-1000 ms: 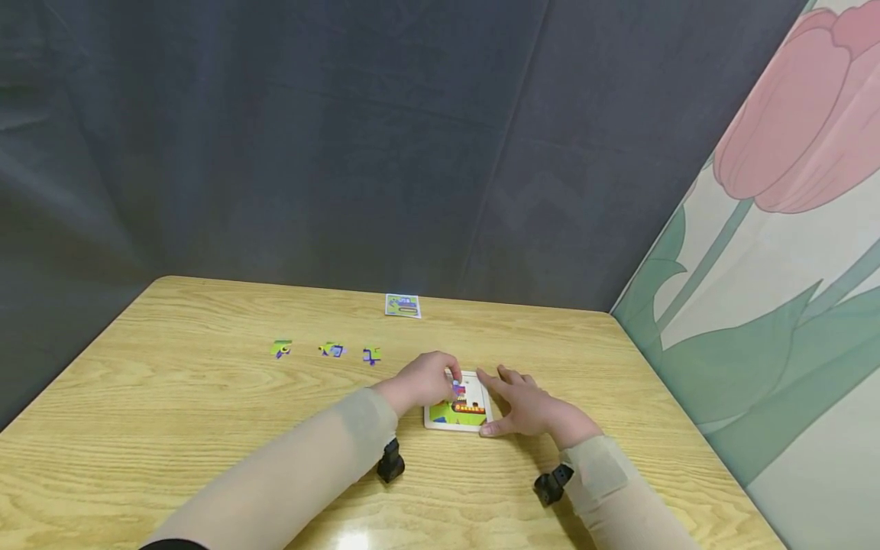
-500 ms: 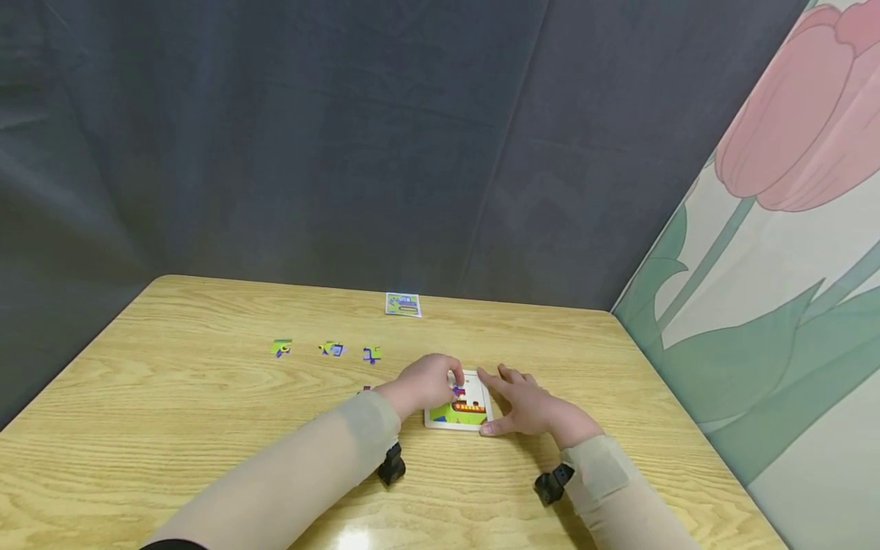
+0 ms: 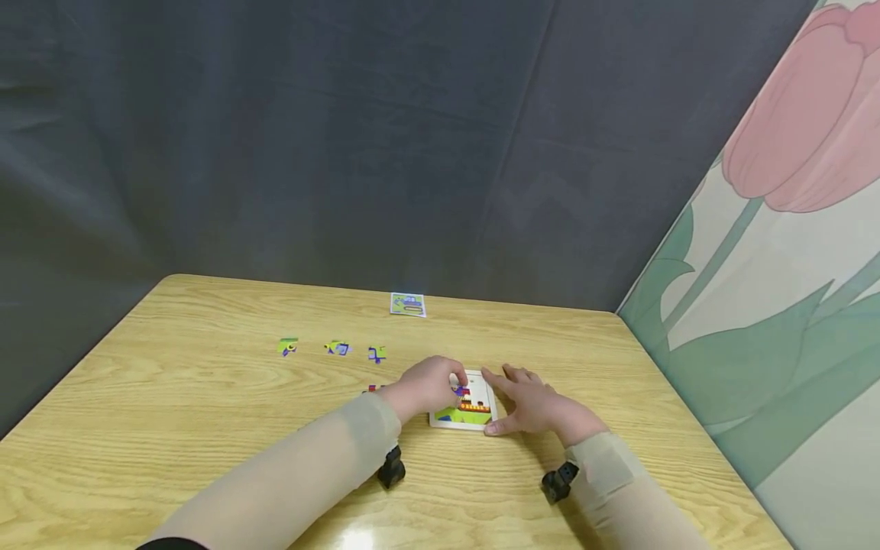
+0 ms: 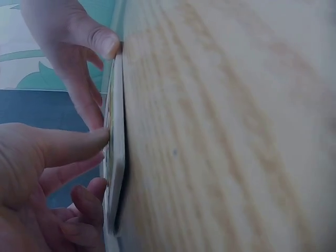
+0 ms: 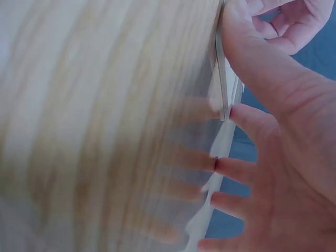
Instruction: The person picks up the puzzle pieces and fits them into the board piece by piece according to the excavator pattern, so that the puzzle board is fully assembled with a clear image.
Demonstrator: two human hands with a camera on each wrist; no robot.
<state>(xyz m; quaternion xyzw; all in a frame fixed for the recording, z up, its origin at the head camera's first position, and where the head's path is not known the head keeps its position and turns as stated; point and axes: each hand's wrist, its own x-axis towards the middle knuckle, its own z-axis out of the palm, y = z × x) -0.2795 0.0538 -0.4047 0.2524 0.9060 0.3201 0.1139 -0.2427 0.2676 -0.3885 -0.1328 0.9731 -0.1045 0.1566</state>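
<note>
Centre of head view: left hand (image 3: 428,386) pinches a purple piece (image 3: 462,391) over the tray (image 3: 467,419). Right hand (image 3: 532,405), fingers straight, steadies the tray's right edge on the table (image 3: 206,397).

Wooden table (image 3: 172,412), puzzle tray (image 3: 462,418), loose pieces (image 3: 337,348), small card (image 3: 408,304)

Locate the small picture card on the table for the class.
In the head view, the picture card lies at the table's far edge, near the dark curtain, beyond both hands and the puzzle board, right of the three loose pieces.
</note>
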